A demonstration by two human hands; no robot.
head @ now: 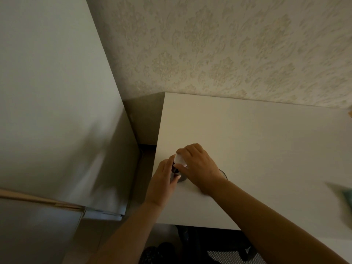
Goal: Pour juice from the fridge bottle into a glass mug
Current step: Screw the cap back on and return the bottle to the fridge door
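Note:
A dark juice bottle [174,169] stands upright on the white table [247,141] near its left edge, seen from above. My left hand [163,180] wraps around the bottle's body from the left. My right hand [198,166] grips the bottle's white cap [180,159] from the right. Just behind my right wrist shows part of the rim of a glass mug [223,174], mostly hidden by the hand.
A tall white fridge [57,111] fills the left side, with a narrow gap between it and the table. Patterned wallpaper runs behind the table. A blurred green thing [344,195] lies at the table's right edge. Dark floor and a chair base show below.

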